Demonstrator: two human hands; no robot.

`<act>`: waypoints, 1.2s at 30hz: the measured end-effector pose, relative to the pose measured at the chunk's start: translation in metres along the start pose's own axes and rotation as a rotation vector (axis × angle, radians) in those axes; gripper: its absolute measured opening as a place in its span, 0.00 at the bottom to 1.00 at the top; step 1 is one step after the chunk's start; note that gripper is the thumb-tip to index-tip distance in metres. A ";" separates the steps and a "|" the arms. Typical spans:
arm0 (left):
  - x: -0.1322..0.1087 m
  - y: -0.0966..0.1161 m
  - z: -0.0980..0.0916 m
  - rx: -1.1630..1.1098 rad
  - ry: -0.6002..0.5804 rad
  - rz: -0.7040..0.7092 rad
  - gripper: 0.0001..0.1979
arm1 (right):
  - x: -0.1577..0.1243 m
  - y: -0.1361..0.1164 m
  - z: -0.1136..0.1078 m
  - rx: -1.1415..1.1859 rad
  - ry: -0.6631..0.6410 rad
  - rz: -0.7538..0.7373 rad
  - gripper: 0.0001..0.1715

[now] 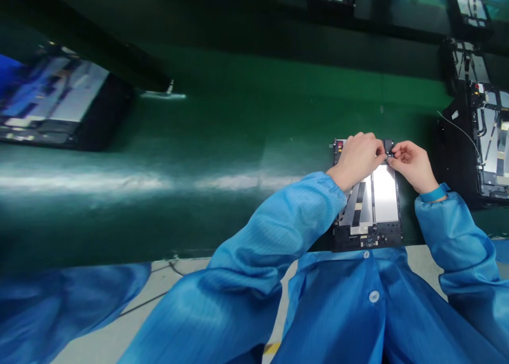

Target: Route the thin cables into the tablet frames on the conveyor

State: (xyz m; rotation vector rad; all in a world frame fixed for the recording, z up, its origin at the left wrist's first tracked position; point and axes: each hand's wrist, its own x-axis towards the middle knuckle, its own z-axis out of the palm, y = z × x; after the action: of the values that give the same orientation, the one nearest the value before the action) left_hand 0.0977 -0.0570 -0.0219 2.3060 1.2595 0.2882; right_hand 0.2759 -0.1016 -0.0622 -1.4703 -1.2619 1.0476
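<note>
An opened tablet chassis (369,215) with silvery battery cells lies on the green belt (222,141) right in front of me. My left hand (358,157) rests curled on its far edge, fingers pinched at a small dark part (388,148) near the top. My right hand (413,165) meets it from the right, fingertips pinched on the same small part. Both arms wear blue smock sleeves.
Another open tablet chassis (491,141) lies at the right edge, with more units (469,9) further back. A blurred unit (55,101) sits at the left on the belt. A pale bench edge (167,279) runs under my arms.
</note>
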 end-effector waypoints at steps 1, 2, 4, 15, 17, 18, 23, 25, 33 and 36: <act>0.000 0.000 0.000 0.001 -0.003 -0.001 0.10 | 0.000 0.000 -0.001 0.008 -0.009 0.008 0.17; 0.000 0.000 0.000 0.001 -0.004 -0.001 0.10 | 0.001 -0.001 -0.002 0.014 -0.019 0.015 0.18; 0.001 0.000 0.000 -0.004 -0.006 -0.001 0.10 | 0.001 -0.001 -0.003 0.021 -0.035 0.023 0.19; 0.001 -0.002 0.000 -0.023 -0.005 -0.005 0.10 | 0.002 -0.003 -0.005 0.024 -0.076 0.034 0.21; 0.001 -0.002 0.000 -0.023 -0.004 -0.009 0.10 | 0.001 -0.004 -0.006 0.035 -0.077 0.043 0.22; 0.001 -0.002 0.000 -0.023 -0.002 -0.010 0.10 | 0.001 -0.004 -0.006 0.030 -0.077 0.042 0.22; 0.001 -0.001 0.001 -0.020 -0.004 -0.009 0.09 | -0.001 -0.005 -0.004 -0.019 -0.075 0.020 0.18; 0.001 -0.001 0.000 -0.021 -0.003 -0.008 0.09 | -0.001 -0.005 -0.004 -0.028 -0.075 0.014 0.17; 0.001 0.000 -0.001 -0.014 -0.013 -0.013 0.10 | 0.001 -0.004 -0.006 0.007 -0.089 0.037 0.21; 0.001 -0.001 0.000 -0.010 -0.007 -0.011 0.10 | 0.001 -0.004 -0.005 0.011 -0.083 0.041 0.22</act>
State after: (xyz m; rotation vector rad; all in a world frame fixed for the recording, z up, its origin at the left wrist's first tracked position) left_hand 0.0980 -0.0555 -0.0222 2.2893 1.2640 0.2821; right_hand 0.2803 -0.1007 -0.0568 -1.4625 -1.2870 1.1515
